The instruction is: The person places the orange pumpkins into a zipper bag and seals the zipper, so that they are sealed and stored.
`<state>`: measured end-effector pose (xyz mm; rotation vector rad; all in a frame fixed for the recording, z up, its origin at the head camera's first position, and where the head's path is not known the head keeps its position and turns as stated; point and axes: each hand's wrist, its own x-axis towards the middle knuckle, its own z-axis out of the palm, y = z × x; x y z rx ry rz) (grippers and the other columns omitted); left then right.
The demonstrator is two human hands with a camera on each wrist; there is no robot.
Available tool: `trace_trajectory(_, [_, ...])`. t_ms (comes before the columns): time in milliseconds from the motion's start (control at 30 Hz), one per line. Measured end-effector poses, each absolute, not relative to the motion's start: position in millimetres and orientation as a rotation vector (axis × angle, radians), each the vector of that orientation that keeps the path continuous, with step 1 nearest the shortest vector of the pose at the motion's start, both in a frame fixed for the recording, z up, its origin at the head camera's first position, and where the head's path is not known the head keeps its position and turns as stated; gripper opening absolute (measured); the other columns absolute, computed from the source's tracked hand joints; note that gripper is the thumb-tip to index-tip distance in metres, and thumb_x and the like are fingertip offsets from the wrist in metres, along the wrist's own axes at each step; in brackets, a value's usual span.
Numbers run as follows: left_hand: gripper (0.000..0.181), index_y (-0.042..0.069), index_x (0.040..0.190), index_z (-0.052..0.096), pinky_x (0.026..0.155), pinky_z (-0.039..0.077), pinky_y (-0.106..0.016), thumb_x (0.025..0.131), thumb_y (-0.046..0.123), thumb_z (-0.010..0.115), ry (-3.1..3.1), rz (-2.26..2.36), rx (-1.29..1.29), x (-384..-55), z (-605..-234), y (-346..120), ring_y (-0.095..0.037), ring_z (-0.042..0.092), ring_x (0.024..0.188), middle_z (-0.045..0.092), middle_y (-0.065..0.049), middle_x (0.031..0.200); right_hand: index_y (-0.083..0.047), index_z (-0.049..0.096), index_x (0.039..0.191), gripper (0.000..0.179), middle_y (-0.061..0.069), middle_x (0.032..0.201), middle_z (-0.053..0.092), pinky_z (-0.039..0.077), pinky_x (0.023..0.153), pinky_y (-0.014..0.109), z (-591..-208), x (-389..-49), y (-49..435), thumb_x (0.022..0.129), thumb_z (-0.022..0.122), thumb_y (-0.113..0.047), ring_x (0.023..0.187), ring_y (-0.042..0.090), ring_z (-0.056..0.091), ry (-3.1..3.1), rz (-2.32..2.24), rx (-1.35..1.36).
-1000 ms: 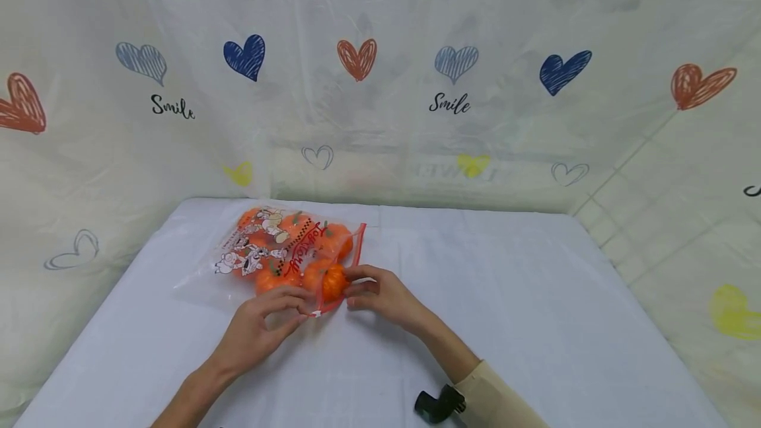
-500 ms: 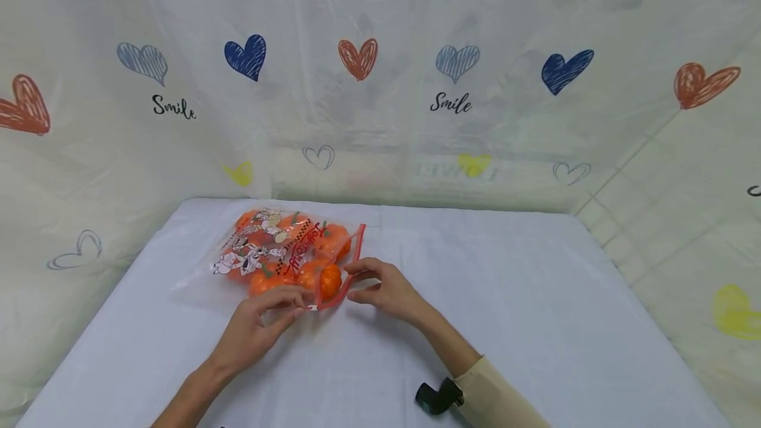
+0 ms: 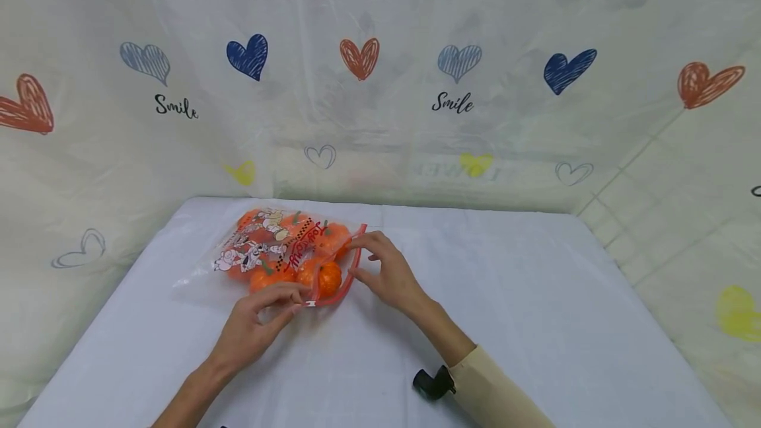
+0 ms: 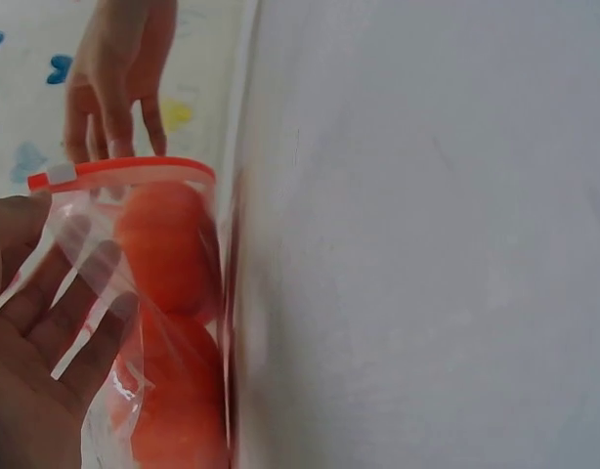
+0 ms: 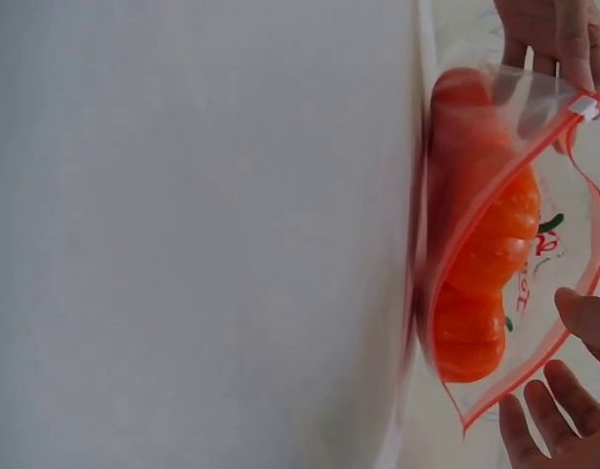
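Note:
A clear zip bag (image 3: pixel 338 298) with a red zip edge lies at the left of the table. Inside it are several small orange toy pumpkins (image 3: pixel 329 281) with green stems. My left hand (image 3: pixel 245 332) pinches the near corner of the bag, beside the white slider (image 3: pixel 311 304). At the far part of the mouth is my right hand (image 3: pixel 397 276), its thumb and fingers apart with the red edge between them. The right wrist view shows the mouth gaping, with pumpkins (image 5: pixel 495 234) inside and the right fingers (image 5: pixel 564 410) outside the rim.
A white cloth covers the table (image 3: pixel 505 296). Behind it hangs a pale curtain (image 3: pixel 392 131) printed with hearts and "Smile". A black device (image 3: pixel 434 383) is at the right sleeve cuff (image 3: pixel 487 382).
My right hand has moved away from the pumpkin at the mouth, up to the far part of the red edge. The pumpkin now sits inside the bag. The left hand keeps its hold.

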<state>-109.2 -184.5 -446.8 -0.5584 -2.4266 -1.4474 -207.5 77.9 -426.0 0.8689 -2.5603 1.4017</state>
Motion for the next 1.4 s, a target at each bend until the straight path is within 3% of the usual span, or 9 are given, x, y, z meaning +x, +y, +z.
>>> trace_trajectory(233, [0.016,0.031,0.097,0.070,0.090,0.057,-0.021,0.098,0.015,0.072,-2.413,-1.455,-0.564,-109,-446,-185,-0.010,0.070,0.109,0.076,0.007,0.121,-0.014,0.069,0.128,0.039,0.006,0.129,0.064,0.059,0.100,0.046,-425,-226,69,0.091,0.080,-0.008,0.123,0.029,0.061,-2.532,1.218,0.831])
trace_trajectory(500, [0.019,0.029,0.099,0.071,0.092,0.055,-0.016,0.098,0.010,0.072,-2.373,-1.466,-0.577,-106,-446,-186,-0.009,0.070,0.109,0.077,0.004,0.121,-0.017,0.079,0.102,0.016,0.001,0.113,0.067,0.059,0.094,0.034,-424,-238,66,0.088,0.083,-0.010,0.110,0.021,0.062,-2.436,0.935,0.882])
trace_trajectory(733, [0.008,0.019,0.101,0.071,0.093,0.055,-0.015,0.100,0.011,0.069,-2.353,-1.523,-0.520,-105,-443,-189,-0.007,0.071,0.108,0.078,0.002,0.120,-0.019,0.081,0.097,0.017,-0.001,0.104,0.067,0.059,0.084,0.032,-422,-247,76,0.084,0.085,-0.008,0.102,0.019,0.062,-2.345,0.875,0.876])
trace_trajectory(867, [0.007,0.023,0.100,0.070,0.095,0.054,-0.015,0.101,0.017,0.068,-2.377,-1.531,-0.464,-105,-442,-190,-0.006,0.071,0.109,0.078,0.005,0.120,-0.018,0.082,0.096,0.019,0.000,0.102,0.068,0.059,0.083,0.033,-423,-251,80,0.082,0.087,-0.006,0.101,0.020,0.062,-2.326,0.904,0.872])
trace_trajectory(1067, [0.005,0.020,0.101,0.069,0.098,0.054,-0.016,0.103,0.017,0.066,-2.385,-1.547,-0.431,-107,-443,-190,-0.006,0.070,0.111,0.077,0.007,0.121,-0.016,0.080,0.100,0.015,0.002,0.110,0.069,0.060,0.093,0.043,-424,-256,85,0.087,0.084,-0.010,0.109,0.022,0.063,-2.446,1.116,0.866])
trace_trajectory(1200, [0.004,0.020,0.103,0.069,0.098,0.053,-0.015,0.103,0.018,0.066,-2.399,-1.554,-0.395,-108,-444,-189,-0.004,0.069,0.112,0.076,0.009,0.121,-0.016,0.077,0.109,0.021,0.004,0.120,0.068,0.058,0.100,0.052,-427,-261,93,0.090,0.080,-0.008,0.118,0.028,0.063,-2.539,1.256,0.814])
trace_trajectory(1400, [0.004,0.023,0.104,0.068,0.099,0.054,-0.017,0.103,0.020,0.066,-2.407,-1.559,-0.374,-109,-444,-189,-0.005,0.069,0.112,0.076,0.010,0.121,-0.018,0.073,0.122,0.036,0.004,0.133,0.065,0.057,0.103,0.051,-435,-271,102,0.091,0.074,0.001,0.129,0.029,0.061,-2.644,1.265,0.778])
